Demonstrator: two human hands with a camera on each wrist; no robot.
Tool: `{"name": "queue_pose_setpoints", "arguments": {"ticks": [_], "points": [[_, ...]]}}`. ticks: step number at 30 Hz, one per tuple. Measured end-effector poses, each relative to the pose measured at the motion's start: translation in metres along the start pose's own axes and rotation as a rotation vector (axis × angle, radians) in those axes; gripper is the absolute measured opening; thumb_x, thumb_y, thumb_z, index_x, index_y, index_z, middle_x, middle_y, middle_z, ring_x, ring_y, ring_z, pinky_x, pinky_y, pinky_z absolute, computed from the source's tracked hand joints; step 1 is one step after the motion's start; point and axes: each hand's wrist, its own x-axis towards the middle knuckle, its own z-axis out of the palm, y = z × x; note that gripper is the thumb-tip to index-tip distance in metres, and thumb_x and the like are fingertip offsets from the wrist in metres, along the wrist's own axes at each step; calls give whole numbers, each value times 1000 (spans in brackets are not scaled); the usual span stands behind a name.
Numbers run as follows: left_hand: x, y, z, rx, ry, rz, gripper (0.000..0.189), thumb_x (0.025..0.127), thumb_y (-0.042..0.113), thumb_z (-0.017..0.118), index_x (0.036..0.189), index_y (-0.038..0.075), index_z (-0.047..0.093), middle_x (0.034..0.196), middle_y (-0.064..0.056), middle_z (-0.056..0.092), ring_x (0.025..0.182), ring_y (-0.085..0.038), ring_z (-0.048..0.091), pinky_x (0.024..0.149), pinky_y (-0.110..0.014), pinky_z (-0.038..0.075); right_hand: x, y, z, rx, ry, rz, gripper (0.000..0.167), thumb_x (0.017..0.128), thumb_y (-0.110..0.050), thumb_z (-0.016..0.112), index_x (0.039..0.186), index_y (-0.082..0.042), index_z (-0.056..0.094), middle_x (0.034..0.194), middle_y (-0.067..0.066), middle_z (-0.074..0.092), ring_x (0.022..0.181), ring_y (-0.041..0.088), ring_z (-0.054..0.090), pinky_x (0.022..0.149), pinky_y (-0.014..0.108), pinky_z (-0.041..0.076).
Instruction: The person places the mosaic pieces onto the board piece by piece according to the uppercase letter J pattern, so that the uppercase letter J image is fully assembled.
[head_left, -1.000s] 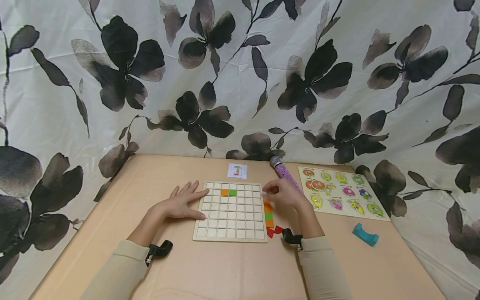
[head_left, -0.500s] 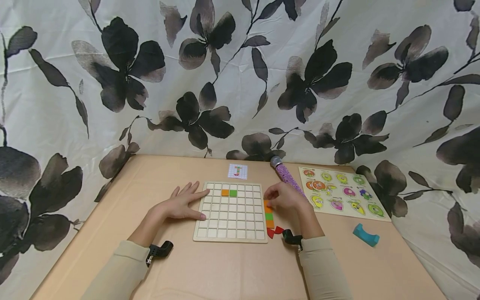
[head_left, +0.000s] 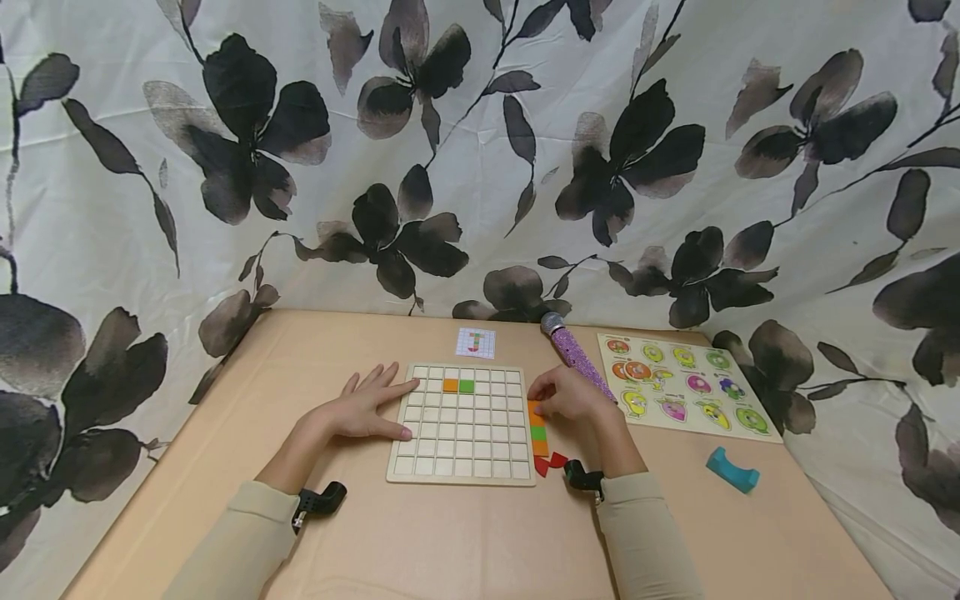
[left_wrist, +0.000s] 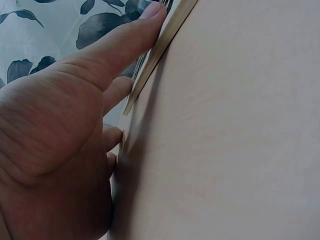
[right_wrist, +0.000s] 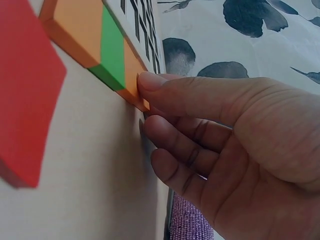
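Note:
My left hand [head_left: 356, 408] lies spread at the left edge of a white gridded board [head_left: 461, 472], its thumb and index fingertip on the rim. An orange tile [head_left: 450, 385] and a green tile [head_left: 467, 387] sit side by side in an upper row of the grid. Along the board's right edge runs a column of tiles: an orange one [right_wrist: 75, 25], a green one [right_wrist: 112, 50] and, at the far end, another orange one [right_wrist: 129, 86]. My right hand [head_left: 577, 398] pinches that far orange tile, thumb on top and index finger mostly hidden behind.
Red pieces [head_left: 553, 461] lie below the tile column. Behind the board is a small pattern card [head_left: 476, 342]. A purple glittery microphone [head_left: 573, 354] and a fruit picture sheet [head_left: 686, 385] are to the right, with a teal curved block [head_left: 731, 470] nearer. A floral cloth [head_left: 480, 150] hangs behind.
My right hand has come down slightly from above the board's right edge onto the far tile of the column. The left hand keeps its place on the board.

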Motion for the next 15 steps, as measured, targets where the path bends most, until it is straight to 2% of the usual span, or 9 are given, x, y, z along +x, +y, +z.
{"name": "queue_pose_setpoints", "arguments": {"ticks": [15], "points": [[0,0,0,-1,5,5,98,82,64,79,163,27,38,174,-23,6,160,-48,-4,122,-72,-9,0,-2,-1,-10,3,14,14,86,-4,83,97,-13,82,93,1,74,88,21,59,82,32,53]]}}
